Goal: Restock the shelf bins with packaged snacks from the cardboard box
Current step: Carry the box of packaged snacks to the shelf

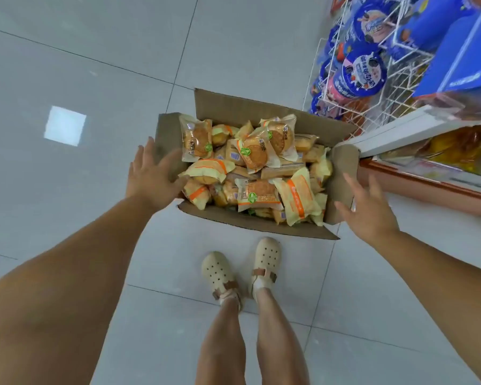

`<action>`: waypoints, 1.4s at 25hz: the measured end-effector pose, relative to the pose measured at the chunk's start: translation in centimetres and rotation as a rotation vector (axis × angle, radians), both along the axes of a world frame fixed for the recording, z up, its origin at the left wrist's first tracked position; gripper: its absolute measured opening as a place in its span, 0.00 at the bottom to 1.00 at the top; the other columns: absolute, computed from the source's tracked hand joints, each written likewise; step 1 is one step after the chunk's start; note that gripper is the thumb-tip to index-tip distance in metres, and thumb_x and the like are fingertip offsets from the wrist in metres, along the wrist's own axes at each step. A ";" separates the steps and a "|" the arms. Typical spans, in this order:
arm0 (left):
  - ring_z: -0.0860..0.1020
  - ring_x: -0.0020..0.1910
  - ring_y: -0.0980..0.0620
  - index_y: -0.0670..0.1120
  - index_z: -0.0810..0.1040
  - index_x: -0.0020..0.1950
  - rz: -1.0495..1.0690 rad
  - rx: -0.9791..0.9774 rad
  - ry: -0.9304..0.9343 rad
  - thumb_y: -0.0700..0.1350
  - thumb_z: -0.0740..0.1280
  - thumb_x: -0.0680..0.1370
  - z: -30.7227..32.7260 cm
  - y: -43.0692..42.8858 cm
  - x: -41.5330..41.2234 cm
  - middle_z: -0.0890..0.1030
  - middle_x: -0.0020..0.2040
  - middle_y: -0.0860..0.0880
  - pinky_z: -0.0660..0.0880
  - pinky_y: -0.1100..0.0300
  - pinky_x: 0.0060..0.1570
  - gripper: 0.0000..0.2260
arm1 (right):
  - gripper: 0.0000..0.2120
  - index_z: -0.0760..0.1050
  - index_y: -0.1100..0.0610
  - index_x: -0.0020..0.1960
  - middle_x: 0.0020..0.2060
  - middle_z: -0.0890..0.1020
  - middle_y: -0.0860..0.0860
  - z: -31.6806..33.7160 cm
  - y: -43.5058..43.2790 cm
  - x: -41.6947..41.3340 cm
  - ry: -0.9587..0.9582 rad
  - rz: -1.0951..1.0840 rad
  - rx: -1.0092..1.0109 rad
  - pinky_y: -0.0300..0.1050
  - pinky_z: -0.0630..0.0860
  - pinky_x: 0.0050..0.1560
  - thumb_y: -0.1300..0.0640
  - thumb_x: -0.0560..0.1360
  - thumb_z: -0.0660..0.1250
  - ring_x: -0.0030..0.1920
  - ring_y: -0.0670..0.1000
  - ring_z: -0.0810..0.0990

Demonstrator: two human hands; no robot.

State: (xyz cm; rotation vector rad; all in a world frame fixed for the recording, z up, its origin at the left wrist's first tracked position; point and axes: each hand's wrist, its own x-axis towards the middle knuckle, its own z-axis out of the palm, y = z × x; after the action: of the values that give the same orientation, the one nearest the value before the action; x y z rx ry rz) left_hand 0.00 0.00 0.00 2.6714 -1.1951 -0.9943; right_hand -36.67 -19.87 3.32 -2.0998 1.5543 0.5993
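An open cardboard box (250, 225) stands on the tiled floor in front of my feet, its flaps up. It is filled with several packaged snacks (254, 173), round cakes in clear and yellow-orange wrappers. My left hand (153, 173) reaches over the box's left flap, fingers spread, holding nothing. Beside the right flap hovers my right hand (368, 209), also spread and empty. A shelf bin (444, 151) with yellow packets shows at the right edge.
A white wire rack (353, 76) with blue round packages stands behind the box on the right. Blue boxes (461, 65) sit above the shelf. The shelf's orange base (428, 187) runs along the floor. My feet in cream sandals (242, 270) stand just before the box.
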 end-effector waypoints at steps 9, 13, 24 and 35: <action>0.66 0.73 0.41 0.59 0.65 0.75 0.218 -0.019 0.094 0.50 0.74 0.73 -4.5 -0.8 2.1 0.53 0.79 0.48 0.69 0.46 0.67 0.32 | 0.36 0.55 0.43 0.77 0.69 0.67 0.63 -5.6 -3.5 -2.6 -0.019 -0.031 0.134 0.56 0.71 0.61 0.52 0.75 0.70 0.65 0.64 0.71; 0.70 0.69 0.40 0.59 0.61 0.77 0.191 0.024 0.117 0.45 0.76 0.72 -5.7 -1.8 2.9 0.69 0.73 0.44 0.72 0.46 0.63 0.38 | 0.39 0.56 0.44 0.77 0.71 0.68 0.61 -6.6 -4.7 -2.4 -0.086 -0.095 0.181 0.53 0.68 0.64 0.57 0.73 0.73 0.68 0.63 0.69; 0.70 0.69 0.41 0.61 0.61 0.77 0.316 -0.032 0.079 0.39 0.71 0.75 -5.7 -1.8 1.7 0.71 0.73 0.47 0.72 0.51 0.62 0.35 | 0.40 0.56 0.43 0.77 0.67 0.74 0.58 -7.8 -3.8 -1.7 -0.203 -0.252 0.093 0.49 0.73 0.58 0.69 0.74 0.67 0.59 0.61 0.76; 0.74 0.65 0.43 0.62 0.64 0.76 0.314 0.036 0.159 0.39 0.74 0.73 -2.7 2.0 -0.8 0.74 0.70 0.47 0.73 0.52 0.60 0.37 | 0.38 0.57 0.41 0.77 0.43 0.78 0.56 -5.0 0.7 -5.6 -0.139 -0.320 0.156 0.43 0.72 0.44 0.67 0.74 0.64 0.38 0.57 0.77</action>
State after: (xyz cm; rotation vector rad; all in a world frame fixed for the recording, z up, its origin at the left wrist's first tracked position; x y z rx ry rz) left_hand -0.85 2.01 -2.70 2.6337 -0.7074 -1.1525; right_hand -42.23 -19.17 -1.73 -1.6941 1.6602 0.4350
